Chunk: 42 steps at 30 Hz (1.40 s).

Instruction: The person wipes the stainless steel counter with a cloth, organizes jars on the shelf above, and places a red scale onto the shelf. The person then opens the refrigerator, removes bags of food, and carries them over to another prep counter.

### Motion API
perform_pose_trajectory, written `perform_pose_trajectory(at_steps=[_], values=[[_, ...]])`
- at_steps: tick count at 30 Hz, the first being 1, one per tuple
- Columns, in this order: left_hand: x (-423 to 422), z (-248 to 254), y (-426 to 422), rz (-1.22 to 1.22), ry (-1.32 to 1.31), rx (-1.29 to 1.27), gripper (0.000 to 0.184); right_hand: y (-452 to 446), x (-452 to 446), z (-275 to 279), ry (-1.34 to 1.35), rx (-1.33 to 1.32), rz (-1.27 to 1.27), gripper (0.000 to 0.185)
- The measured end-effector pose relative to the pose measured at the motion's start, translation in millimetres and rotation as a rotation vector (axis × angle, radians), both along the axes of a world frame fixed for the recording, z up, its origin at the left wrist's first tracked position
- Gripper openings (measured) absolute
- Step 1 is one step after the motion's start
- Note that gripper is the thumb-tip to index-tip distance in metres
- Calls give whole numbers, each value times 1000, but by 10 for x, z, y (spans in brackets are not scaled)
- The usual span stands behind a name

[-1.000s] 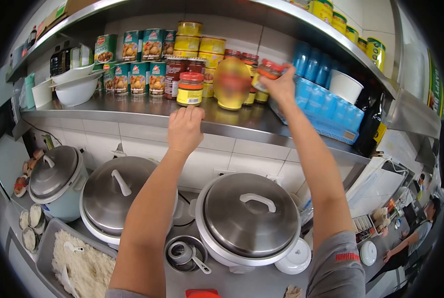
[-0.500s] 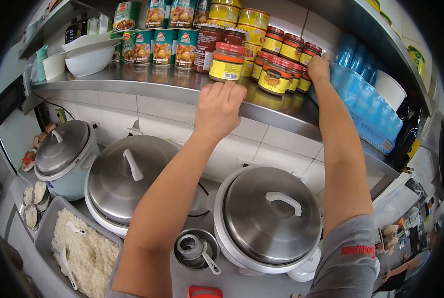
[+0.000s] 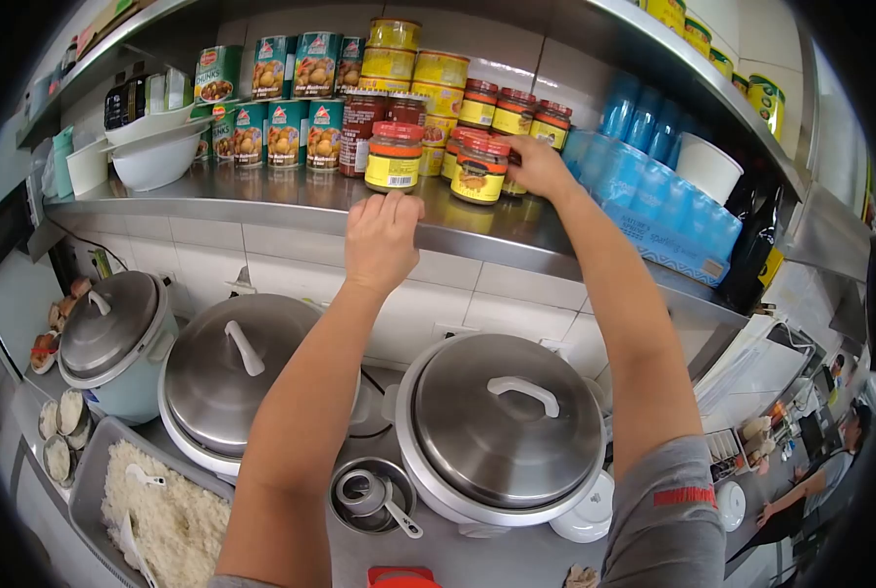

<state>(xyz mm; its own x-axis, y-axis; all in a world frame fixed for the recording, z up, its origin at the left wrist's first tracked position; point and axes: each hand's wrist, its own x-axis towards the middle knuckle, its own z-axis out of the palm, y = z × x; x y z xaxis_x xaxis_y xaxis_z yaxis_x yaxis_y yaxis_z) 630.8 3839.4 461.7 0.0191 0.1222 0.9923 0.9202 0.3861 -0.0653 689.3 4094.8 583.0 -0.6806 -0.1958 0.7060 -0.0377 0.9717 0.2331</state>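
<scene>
Jars with red lids and yellow labels stand grouped on the steel shelf [image 3: 291,201]. My right hand [image 3: 539,167] is bent round the right side of the lower jars, its fingers against a front jar [image 3: 479,169]; some fingertips are hidden. More of these jars [image 3: 514,112] are stacked above and behind that hand. My left hand [image 3: 384,235] has its fingers curled over the shelf's front edge, just below a single jar [image 3: 395,157] with a barcode on its label.
Green cans [image 3: 283,132] and yellow cans [image 3: 441,71] stack on the shelf. Blue-wrapped bottles [image 3: 644,201] stand to the right, white bowls [image 3: 158,162] to the left. Below are lidded rice cookers [image 3: 506,421], a grey tub [image 3: 95,490] of rice and a metal pot [image 3: 408,480]. A person [image 3: 820,480] stands far right.
My right hand has come from the upper jar at the far right of the group down and left to the lower front jars. My left hand stays at the shelf edge. The view has shifted.
</scene>
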Motion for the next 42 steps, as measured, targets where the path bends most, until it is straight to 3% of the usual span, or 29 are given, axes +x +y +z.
perform_pose_trajectory(at_steps=[2,5,6,9,12,15,16,19,20,23,27,31,34,37,39,41,42], values=[[17,11,-13,-12,-6,-4,37,-57,142,-34,6,111,-199,43],[65,24,-45,11,-39,-28,33,-51,335,-20,-46,45,-489,44],[76,26,-49,26,-55,-41,31,-81,442,1,-84,-34,-536,42],[67,18,-38,39,-24,-16,30,67,367,-44,-60,-66,-342,38],[42,17,-44,40,-24,-34,29,21,179,-161,172,155,-622,31],[6,17,-36,26,2,-37,27,-188,40,-90,473,84,-274,24],[-7,28,-42,38,8,-25,26,-365,51,42,386,-218,3,29],[37,-4,-19,34,0,-28,25,-761,147,48,-39,-125,85,40],[48,3,-35,25,-10,-35,25,-662,151,-39,2,21,102,49],[-7,14,-22,-2,-6,-6,33,-719,419,-1,111,177,-249,55],[-19,-12,13,6,30,33,38,-325,335,38,-8,60,-272,64],[-4,5,19,-4,11,20,37,-195,200,-15,-15,5,-294,62],[-9,-10,-3,2,1,4,38,-253,104,-10,27,111,-384,56],[5,-2,3,11,2,1,38,-522,119,-39,236,302,-445,45],[3,5,-7,14,12,6,38,-643,54,-51,108,443,-112,40],[30,23,-28,38,-4,-13,31,-446,-115,-256,124,695,-84,40],[46,17,-32,47,-14,-24,27,-447,-118,-279,140,690,-88,38]])
